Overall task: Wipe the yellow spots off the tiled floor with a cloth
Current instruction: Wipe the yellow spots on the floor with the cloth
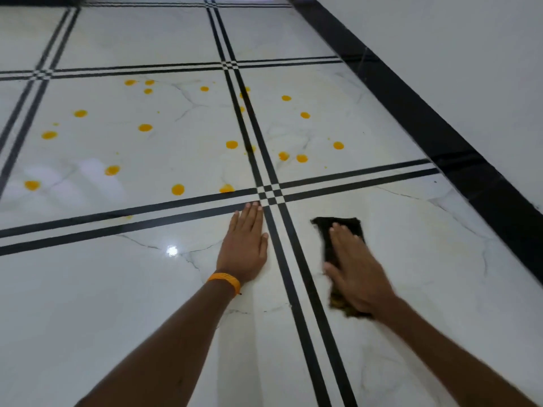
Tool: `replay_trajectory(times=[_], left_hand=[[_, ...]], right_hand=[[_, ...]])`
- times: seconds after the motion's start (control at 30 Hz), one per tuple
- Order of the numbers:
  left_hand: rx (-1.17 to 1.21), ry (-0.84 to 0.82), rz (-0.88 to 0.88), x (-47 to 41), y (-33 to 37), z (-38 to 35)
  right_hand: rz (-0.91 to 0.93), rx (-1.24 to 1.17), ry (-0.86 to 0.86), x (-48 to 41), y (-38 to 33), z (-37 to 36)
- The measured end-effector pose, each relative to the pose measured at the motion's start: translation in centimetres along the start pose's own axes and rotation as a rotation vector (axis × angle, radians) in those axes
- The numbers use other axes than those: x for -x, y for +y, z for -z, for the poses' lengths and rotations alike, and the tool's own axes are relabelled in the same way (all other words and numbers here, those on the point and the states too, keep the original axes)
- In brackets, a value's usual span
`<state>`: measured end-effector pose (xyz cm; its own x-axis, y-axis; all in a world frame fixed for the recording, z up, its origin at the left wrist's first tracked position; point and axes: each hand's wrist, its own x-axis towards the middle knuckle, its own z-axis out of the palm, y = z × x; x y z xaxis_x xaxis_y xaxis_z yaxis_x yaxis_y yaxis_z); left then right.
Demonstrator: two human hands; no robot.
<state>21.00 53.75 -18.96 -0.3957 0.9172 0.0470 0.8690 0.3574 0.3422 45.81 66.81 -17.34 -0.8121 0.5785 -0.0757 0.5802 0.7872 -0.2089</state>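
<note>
I'm pressing my right hand [357, 270] flat on a dark, frayed cloth [342, 230]; my left hand [245, 245] is lying open, empty, on glossy marble-veined floor [117, 289], yellow spots [177, 189] ahead.

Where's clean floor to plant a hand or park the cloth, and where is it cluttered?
Free: the near-left tile under the left hand, and the near-right tile around the cloth beneath the right hand, out to the black border. Crowded: the two tiles past the striped cross-lines, dotted with yellow spots.
</note>
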Motion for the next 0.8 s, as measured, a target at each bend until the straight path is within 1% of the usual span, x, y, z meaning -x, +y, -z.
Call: replay_trajectory(times=[0.03, 0.1, 0.13, 0.2, 0.23, 0.27, 0.33, 0.4, 0.47, 0.53, 0.6, 0.67, 0.73, 0.8], left_hand=[[0.022, 0.000, 0.008, 0.4, 0.0, 0.3], [0.069, 0.047, 0.068, 1.4, -0.9, 1.0], [0.069, 0.085, 0.107, 1.6, -2.1, 1.4], [0.023, 0.111, 0.137, 2.0, -4.7, 2.1], [-0.006, 0.096, 0.123, 2.1, -5.8, 2.4], [-0.018, 0.078, 0.110, 2.4, -6.3, 2.4], [-0.027, 0.083, 0.101, 2.2, -6.5, 2.1], [-0.019, 0.073, 0.109, 1.9, -6.3, 1.8], [-0.008, 0.049, 0.111, 2.0, -6.2, 1.9], [0.013, 0.031, 0.113, 1.9, -6.0, 2.3], [0.027, 0.029, 0.137, 2.0, -5.8, 2.8], [0.032, 0.041, 0.142, 2.4, -5.9, 2.8], [0.041, 0.035, 0.142, 2.8, -6.0, 2.7], [0.052, 0.037, 0.143, 2.6, -5.9, 2.6]], right_hand=[[-0.037, 0.025, 0.012, 0.0, 2.0, 0.5], [-0.206, 0.031, 0.057, -2.1, 5.2, 1.5], [-0.300, 0.014, 0.080, -4.0, 5.4, 1.5], [-0.439, -0.014, 0.117, -7.5, 3.1, 0.9], [-0.456, -0.022, 0.111, -8.6, 1.1, 0.3], [-0.431, -0.026, 0.088, -9.0, -1.0, -0.3], [-0.287, -0.024, 0.044, -8.3, -3.9, -1.4], [-0.154, -0.041, -0.028, -5.9, -4.9, -1.5], [-0.125, -0.077, -0.093, -3.3, -4.4, -0.9], [-0.190, -0.129, -0.130, -2.5, -3.6, 0.5], [-0.288, -0.151, -0.111, -4.2, -3.7, 1.1], [-0.413, -0.129, -0.046, -6.3, -5.4, 0.2], [-0.538, -0.102, 0.066, -7.6, -7.8, -1.2], [-0.553, -0.061, 0.162, -8.1, -8.7, -2.0]])
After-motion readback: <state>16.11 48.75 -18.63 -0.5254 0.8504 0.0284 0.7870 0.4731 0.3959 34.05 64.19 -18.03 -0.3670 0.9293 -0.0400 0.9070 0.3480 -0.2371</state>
